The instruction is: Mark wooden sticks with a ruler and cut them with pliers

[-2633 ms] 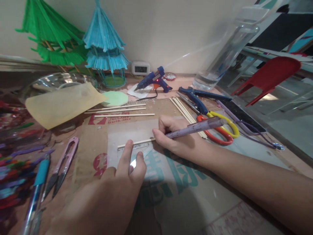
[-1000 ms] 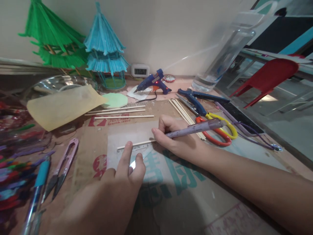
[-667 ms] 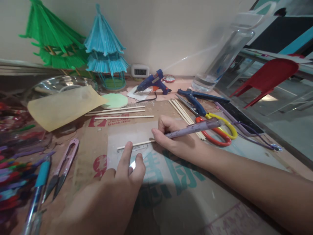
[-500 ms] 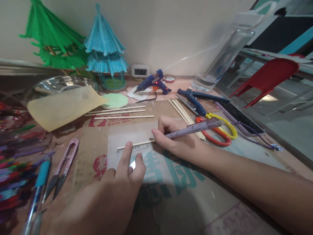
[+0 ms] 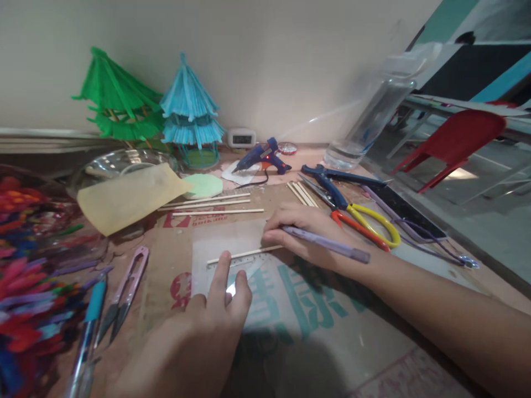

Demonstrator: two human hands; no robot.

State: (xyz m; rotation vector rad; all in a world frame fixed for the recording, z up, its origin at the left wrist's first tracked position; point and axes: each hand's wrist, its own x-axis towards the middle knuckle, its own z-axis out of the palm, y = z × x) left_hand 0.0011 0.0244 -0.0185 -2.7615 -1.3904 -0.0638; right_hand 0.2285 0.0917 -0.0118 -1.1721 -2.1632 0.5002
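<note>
Cardboard (image 5: 161,271), pale wall (image 5: 290,66), right hand (image 5: 307,222) gripping pen (image 5: 327,245), left hand (image 5: 203,331) partly spread on stick (image 5: 254,254)

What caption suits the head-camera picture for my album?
Left hand touching a thin stick beside a clear ruler, right hand holding a purple pen.

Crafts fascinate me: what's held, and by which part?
Right fingers hold a purple pen near its forward end; one left finger rests on a stick.

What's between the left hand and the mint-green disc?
Head view: between the left hand and mint-green disc lie loose wooden sticks, printed cardboard and part of a translucent sheet.
</note>
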